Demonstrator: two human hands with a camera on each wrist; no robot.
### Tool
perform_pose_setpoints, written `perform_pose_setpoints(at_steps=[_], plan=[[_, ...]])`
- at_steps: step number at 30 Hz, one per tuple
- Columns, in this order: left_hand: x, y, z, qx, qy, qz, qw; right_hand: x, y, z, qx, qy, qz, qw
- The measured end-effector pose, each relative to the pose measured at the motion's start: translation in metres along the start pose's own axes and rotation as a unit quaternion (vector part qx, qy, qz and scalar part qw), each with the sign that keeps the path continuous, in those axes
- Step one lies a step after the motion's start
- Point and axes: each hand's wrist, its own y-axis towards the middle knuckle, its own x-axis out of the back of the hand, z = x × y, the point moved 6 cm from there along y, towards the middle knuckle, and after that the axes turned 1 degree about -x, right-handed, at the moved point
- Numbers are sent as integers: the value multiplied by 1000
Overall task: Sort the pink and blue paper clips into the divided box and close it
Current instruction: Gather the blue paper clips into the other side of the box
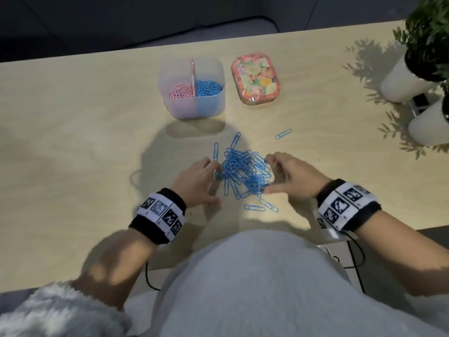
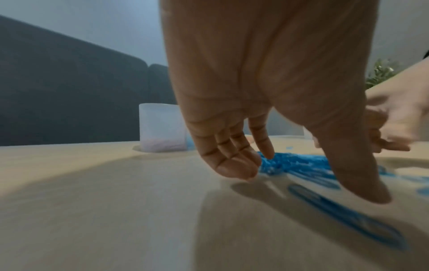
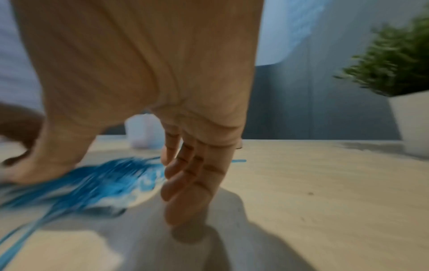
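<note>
We've got our left hand (image 1: 198, 182) and right hand (image 1: 290, 177) spread loosely around the blue clip pile (image 1: 245, 172), holding nothing yet. Probably next we scoop it into the divided box (image 1: 192, 87), blue side.

We see a bright blue heap of paper clips (image 1: 245, 172) on the pale tan wood-grain table (image 1: 73, 142). Farther off, the frosted translucent box (image 1: 192, 103) shows pink clips (image 1: 181, 91) on its left and blue clips (image 1: 209, 87) on its right, split by a pink divider (image 1: 193, 79). To its right lies a lid (image 1: 256, 77) in a pink, yellow and green floral pattern. Our wristbands (image 1: 160, 215) are black with black-and-white square markers. White pots (image 1: 403, 83) hold green plants (image 1: 427, 32) at far right.
</note>
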Motion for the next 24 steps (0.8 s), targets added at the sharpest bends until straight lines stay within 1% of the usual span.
perform_pose_setpoints(at_steps=[2,4,7,10,12,13,15,17,19,20,22,24], plan=[[-9,-5,3,9,-13,23,1000,-21,-16,-1,-6,-56,54,997],[-13,-3,-2,3,-41,11,999,-39,-17,2,5,-62,59,996],[-12,9,-15,-15,-52,-24,998,-41,1,18,8,-20,21,1000],[-6,22,-23,-11,-48,-56,997,-30,21,32,16,-2,-12,1000],[6,28,-22,-1,-33,-78,996,-10,29,31,24,-11,-34,999],[13,29,-21,-1,-22,-92,996,4,32,26,21,-21,-57,998],[26,30,-19,-14,10,-100,995,32,36,9,-5,-49,-103,994],[29,36,-19,-36,51,-71,996,48,41,-9,-33,-91,-113,989],[25,45,-19,-53,88,-30,994,47,47,-20,-50,-143,-93,984],[22,49,-20,-60,102,-11,993,43,48,-20,-52,-160,-91,982],[17,55,-19,-64,122,20,990,33,49,-12,-42,-165,-109,979],[16,57,-18,-62,125,27,990,19,46,1,-28,-154,-119,980]])
